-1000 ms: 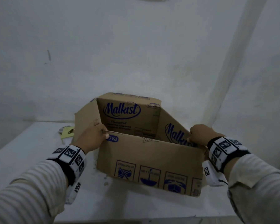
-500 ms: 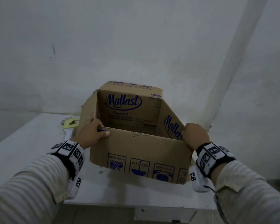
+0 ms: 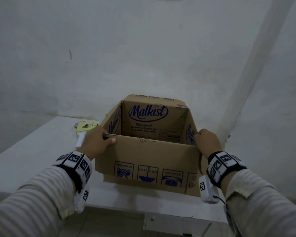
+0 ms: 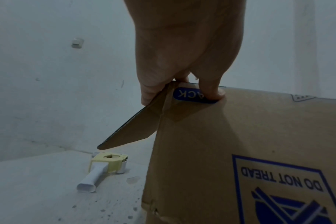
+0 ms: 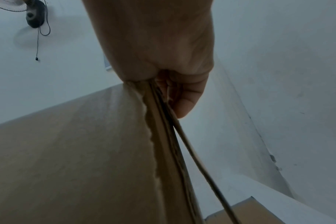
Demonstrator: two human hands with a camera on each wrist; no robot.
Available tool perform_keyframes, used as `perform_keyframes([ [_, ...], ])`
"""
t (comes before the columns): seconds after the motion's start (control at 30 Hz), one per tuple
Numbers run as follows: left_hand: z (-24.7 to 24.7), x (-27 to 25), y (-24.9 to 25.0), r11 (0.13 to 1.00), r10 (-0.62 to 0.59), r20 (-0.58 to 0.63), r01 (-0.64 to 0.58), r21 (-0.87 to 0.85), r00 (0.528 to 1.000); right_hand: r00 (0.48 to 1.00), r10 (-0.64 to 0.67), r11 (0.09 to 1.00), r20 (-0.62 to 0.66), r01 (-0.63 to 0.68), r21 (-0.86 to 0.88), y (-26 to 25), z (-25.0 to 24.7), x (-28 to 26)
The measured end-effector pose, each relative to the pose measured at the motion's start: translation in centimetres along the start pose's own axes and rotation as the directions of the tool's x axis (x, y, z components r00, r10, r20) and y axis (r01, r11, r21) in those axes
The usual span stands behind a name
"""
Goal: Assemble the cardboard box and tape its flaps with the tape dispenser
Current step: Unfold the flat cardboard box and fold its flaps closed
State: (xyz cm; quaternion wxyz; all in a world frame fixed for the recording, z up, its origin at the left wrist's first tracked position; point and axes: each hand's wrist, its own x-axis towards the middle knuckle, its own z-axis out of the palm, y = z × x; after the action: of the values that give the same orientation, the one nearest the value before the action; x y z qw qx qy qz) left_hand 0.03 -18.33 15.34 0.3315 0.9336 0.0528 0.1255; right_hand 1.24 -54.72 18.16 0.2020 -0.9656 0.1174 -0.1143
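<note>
A brown "Malkist" cardboard box (image 3: 149, 161) stands squared up on the white table (image 3: 32, 151), its top open and its print upside down on the near wall. My left hand (image 3: 99, 141) grips the near left top corner, thumb on the near panel (image 4: 213, 94). My right hand (image 3: 207, 141) grips the near right top corner, fingers curled over the cardboard edge (image 5: 180, 97). The box (image 4: 240, 151) (image 5: 67, 151) fills both wrist views. A yellow tape dispenser (image 3: 85, 128) (image 4: 104, 168) with a white handle lies on the table left of the box.
White walls stand close behind and right of the table, meeting in a corner behind the box. The table's front edge (image 3: 126, 206) runs just under the box's near wall. A wall fan (image 5: 34, 14) with a hanging cord shows in the right wrist view.
The box has gone from skewed to square, and both hands have come closer together with it. The view has tilted down, so the table's front edge shows.
</note>
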Motion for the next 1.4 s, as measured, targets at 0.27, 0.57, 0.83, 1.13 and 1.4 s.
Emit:
perform_keyframes([
  [0.27, 0.2, -0.4, 0.3, 1.000, -0.026, -0.011, 0.026, -0.009, 1.000, 0.997, -0.074, 0.997, 0.022, 0.074, -0.034, -0.8, 0.7, -2.0],
  [0.57, -0.1, -1.2, 0.0, 0.999, -0.035, -0.026, 0.034, -0.032, 0.999, 0.938, -0.297, 0.912, 0.180, 0.334, -0.238, -7.2, 3.4, -6.7],
  [0.83, -1.3, -1.9, -0.9, 0.964, -0.048, 0.041, 0.057, -0.261, 0.998, 0.860, -0.458, 0.859, 0.226, 0.494, -0.138, -17.1, 7.8, -8.2],
  [1.13, -2.4, -0.4, -5.2, 0.980, -0.084, 0.067, 0.095, -0.176, 0.994, 0.881, -0.444, 0.882, 0.163, 0.461, -0.094, -22.9, 10.4, -8.8],
  [1.4, -1.1, 0.1, -6.5, 0.712, -0.190, 0.369, 0.387, -0.586, 0.910, 0.917, -0.391, 0.911, 0.075, 0.397, -0.115, -23.4, 11.3, -9.1],
])
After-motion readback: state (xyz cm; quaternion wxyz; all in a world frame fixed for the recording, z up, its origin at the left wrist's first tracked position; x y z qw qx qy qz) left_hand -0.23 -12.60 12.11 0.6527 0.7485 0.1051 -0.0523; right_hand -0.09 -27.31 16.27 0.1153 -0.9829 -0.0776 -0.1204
